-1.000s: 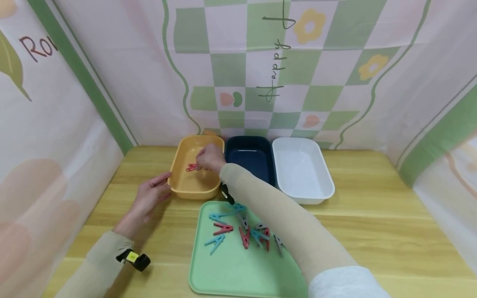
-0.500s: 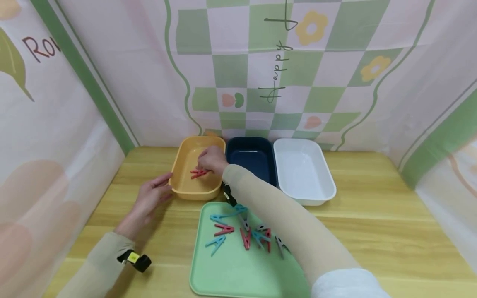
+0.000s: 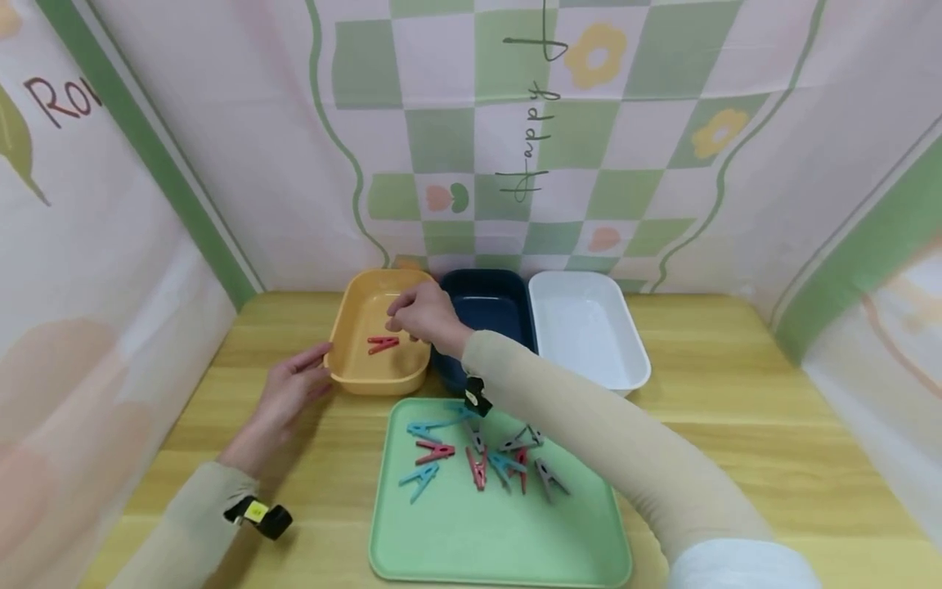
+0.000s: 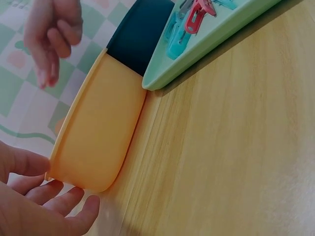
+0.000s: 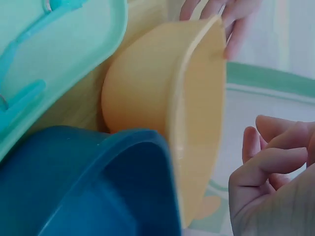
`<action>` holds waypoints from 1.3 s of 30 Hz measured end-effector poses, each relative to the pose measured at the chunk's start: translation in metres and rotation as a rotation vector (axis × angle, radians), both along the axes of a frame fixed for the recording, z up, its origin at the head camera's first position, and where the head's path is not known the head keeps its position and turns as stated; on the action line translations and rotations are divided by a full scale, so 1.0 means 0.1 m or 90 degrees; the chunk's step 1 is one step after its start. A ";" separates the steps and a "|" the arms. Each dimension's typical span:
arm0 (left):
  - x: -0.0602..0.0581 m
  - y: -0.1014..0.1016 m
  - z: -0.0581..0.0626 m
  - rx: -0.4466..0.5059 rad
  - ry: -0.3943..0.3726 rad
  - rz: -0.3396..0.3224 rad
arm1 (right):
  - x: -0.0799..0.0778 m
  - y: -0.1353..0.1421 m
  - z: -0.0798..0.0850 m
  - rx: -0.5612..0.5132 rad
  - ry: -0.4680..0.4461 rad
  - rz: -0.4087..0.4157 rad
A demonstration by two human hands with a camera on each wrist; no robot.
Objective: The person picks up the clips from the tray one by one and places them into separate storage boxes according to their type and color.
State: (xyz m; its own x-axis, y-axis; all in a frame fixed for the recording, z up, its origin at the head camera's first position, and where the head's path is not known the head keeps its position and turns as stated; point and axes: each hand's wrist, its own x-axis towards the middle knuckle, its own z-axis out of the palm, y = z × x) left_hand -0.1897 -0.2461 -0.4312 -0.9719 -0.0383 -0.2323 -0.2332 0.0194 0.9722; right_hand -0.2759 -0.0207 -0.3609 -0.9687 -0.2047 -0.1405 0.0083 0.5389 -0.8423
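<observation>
My left hand (image 3: pixel 290 393) holds the rim of the yellow bin (image 3: pixel 379 379) at its left side; in the left wrist view the thumb lies at the rim and the fingers touch the outer wall. A red clothespin (image 3: pixel 383 343) lies on that bin's floor. My right hand (image 3: pixel 427 315) hovers over the bin's right side, fingers loosely curled with nothing between them, as the right wrist view (image 5: pixel 275 172) also shows. In front, a green tray (image 3: pixel 500 540) carries several clothespins: red (image 3: pixel 477 469), blue (image 3: pixel 419 478) and grey (image 3: pixel 550 478).
A dark blue bin (image 3: pixel 486 307) stands beside the yellow one, partly behind my right forearm. To its right is a white bin (image 3: pixel 589 327). All stand on a wooden table (image 3: pixel 706 442) against a patterned cloth backdrop (image 3: pixel 508 139).
My right hand has let go of the red clothespin, which now lies in the yellow bin, and has drawn up and to the right. The left hand stays at the rim.
</observation>
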 end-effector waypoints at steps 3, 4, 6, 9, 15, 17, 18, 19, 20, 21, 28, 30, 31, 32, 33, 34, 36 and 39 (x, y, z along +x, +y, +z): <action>0.01 -0.01 0.00 -0.004 -0.002 0.001 | 0.15 0.07 0.08 -0.015 0.014 0.037; 0.02 -0.02 -0.01 -0.006 -0.002 0.000 | 0.21 0.10 0.10 -0.022 0.018 0.050; 0.02 -0.01 -0.01 -0.009 -0.002 -0.001 | 0.31 0.17 0.15 -0.036 0.023 0.070; 0.02 0.00 0.00 -0.014 -0.001 -0.003 | 0.45 0.30 0.20 -0.055 0.028 0.094; 0.02 0.01 0.03 -0.014 0.003 -0.006 | 0.66 0.55 0.24 -0.064 0.018 0.102; 0.02 0.01 0.03 -0.011 0.005 -0.008 | 0.72 0.63 0.24 -0.059 0.014 0.102; 0.02 0.01 0.03 -0.010 0.005 -0.009 | 0.75 0.68 0.24 -0.058 0.012 0.102; 0.02 0.02 0.03 -0.008 0.005 -0.009 | 0.79 0.73 0.24 -0.056 0.012 0.104; 0.02 0.02 0.03 -0.008 0.006 -0.010 | 0.82 0.77 0.24 -0.053 0.013 0.106; 0.03 0.02 0.02 -0.007 0.005 -0.010 | 0.85 0.82 0.23 -0.051 0.013 0.108; 0.06 0.02 0.00 -0.006 0.010 -0.007 | 1.08 1.15 0.15 -0.042 0.050 0.125; 0.07 0.03 0.00 -0.012 0.013 -0.008 | 1.16 1.27 0.12 -0.056 0.056 0.128; 0.06 0.02 -0.02 -0.012 0.015 -0.008 | 1.20 1.34 0.10 -0.061 0.055 0.125; 0.06 0.02 -0.02 -0.016 0.017 -0.008 | 1.23 1.40 0.09 -0.067 0.056 0.120; 0.06 0.02 -0.02 -0.019 0.019 -0.008 | 1.25 1.47 0.09 -0.072 0.053 0.111; 0.05 0.03 -0.02 -0.023 0.020 -0.006 | 1.28 1.53 0.09 -0.075 0.046 0.101; 0.05 0.03 -0.01 -0.025 0.022 -0.004 | 1.32 1.64 0.08 -0.077 0.032 0.080; 0.06 0.04 0.01 -0.029 0.015 0.000 | 1.39 1.78 0.07 -0.077 0.013 0.054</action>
